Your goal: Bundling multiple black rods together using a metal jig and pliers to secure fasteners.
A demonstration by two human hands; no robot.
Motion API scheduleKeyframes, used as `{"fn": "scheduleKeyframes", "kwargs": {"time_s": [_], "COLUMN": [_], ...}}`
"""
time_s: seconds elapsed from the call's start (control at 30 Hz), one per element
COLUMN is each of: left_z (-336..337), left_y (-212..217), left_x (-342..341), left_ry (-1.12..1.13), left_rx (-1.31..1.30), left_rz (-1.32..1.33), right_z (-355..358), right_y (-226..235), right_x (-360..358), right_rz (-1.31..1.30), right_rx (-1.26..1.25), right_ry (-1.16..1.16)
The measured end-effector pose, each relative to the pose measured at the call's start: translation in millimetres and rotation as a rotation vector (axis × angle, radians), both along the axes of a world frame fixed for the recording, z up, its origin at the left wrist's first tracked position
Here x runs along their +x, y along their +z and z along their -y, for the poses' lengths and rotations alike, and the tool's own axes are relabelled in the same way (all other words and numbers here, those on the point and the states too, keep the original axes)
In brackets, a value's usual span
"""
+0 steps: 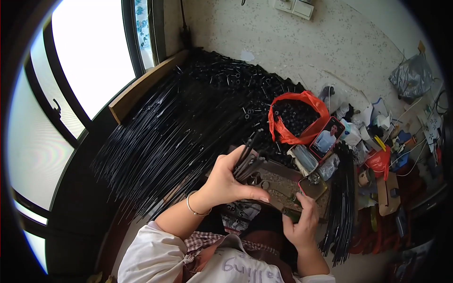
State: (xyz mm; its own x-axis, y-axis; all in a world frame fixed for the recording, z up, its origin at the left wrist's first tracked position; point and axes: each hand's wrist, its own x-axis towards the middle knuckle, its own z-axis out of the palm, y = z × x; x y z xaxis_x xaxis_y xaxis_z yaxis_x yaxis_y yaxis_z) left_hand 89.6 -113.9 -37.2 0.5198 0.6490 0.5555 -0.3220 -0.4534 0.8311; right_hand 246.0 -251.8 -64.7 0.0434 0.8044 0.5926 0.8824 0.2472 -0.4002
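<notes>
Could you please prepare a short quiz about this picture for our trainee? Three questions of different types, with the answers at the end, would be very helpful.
1. What does the person's left hand hold?
2. True or false: the red plastic bag is open, with small dark parts inside.
3. Fill in the missing word: the bracelet is on the person's ____ wrist.

Key:
1. A bundle of dark rods.
2. True.
3. Left.
</notes>
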Motion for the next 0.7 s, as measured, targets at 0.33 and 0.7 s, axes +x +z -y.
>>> {"fn": "scheduleKeyframes", "kwargs": {"time_s": [0.33,0.7], "left_z": [1.0,-2.3], "left_y": [-9.9,-9.1], "left_x": [8.7,22.4], "left_ry": [-0.169,-0.196], "left_rx": [-0.067,-0.152], "left_rz": [0.005,0.009], "right_z": [-1.5,10.1], "right_y": [-0.6,-16.0], "right_x": [-9.0,-8.7], "right_rz": [-0.927,-1.020], "right_rx": [-1.105,-0.849], "right_ry": [0.638,0.469]}}
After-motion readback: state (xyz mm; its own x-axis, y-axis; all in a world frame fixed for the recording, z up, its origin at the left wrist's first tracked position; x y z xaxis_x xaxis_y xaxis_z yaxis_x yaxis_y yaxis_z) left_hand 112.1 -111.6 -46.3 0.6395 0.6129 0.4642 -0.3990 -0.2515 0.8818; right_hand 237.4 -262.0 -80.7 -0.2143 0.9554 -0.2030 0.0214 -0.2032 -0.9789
